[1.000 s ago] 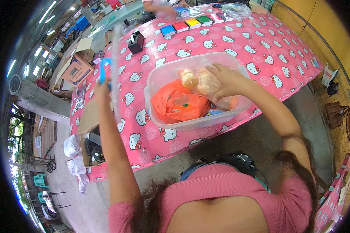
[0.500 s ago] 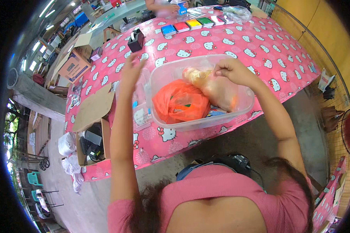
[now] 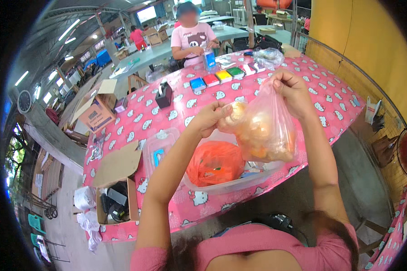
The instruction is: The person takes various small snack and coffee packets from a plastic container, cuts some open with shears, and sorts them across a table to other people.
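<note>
My right hand (image 3: 291, 90) pinches the gathered top of a clear plastic bag (image 3: 271, 133), which hangs above the table with pale yellow and orange contents blurred by the film. At the bag's left side, my left hand (image 3: 211, 118) grips a small pale-yellow plastic-wrapped bundle (image 3: 236, 112). Whether this bundle is part of the bag, I cannot tell. Beneath them stands a clear plastic bin (image 3: 208, 187). Inside it, an orange-red plastic bag (image 3: 216, 163) fills the left part, with some flat printed packets (image 3: 255, 169) on the right, partly hidden by the hanging bag.
A clear lid (image 3: 167, 135) lies left of the bin. Nearby are an open carton (image 3: 132, 198) of black devices and a tape dispenser (image 3: 163, 95). Coloured packs (image 3: 223, 76) line the far side, where a person (image 3: 192, 43) handles a blue-labelled packet (image 3: 210, 59).
The clear bag has come up out of the bin in my right hand. My left hand, empty and raised before, now holds the wrapped bundle. The view has tilted up, showing the person opposite.
</note>
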`<action>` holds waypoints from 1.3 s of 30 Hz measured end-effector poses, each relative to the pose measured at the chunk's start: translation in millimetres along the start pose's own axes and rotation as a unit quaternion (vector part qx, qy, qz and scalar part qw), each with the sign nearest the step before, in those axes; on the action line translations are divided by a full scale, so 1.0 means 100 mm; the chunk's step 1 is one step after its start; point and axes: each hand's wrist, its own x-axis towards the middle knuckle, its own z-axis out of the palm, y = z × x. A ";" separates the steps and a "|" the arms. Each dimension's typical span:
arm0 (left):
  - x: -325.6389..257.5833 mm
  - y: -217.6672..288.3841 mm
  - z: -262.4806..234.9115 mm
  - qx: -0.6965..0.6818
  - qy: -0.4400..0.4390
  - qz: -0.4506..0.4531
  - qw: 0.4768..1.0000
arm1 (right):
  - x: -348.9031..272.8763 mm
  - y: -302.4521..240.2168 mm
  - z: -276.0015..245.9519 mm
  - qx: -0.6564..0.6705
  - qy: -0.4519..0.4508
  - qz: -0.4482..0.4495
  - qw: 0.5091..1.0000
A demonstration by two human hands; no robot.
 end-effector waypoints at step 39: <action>2.38 -0.75 0.74 -0.053 0.051 -0.085 0.994 | -0.31 2.05 -1.50 -0.652 0.007 0.068 0.755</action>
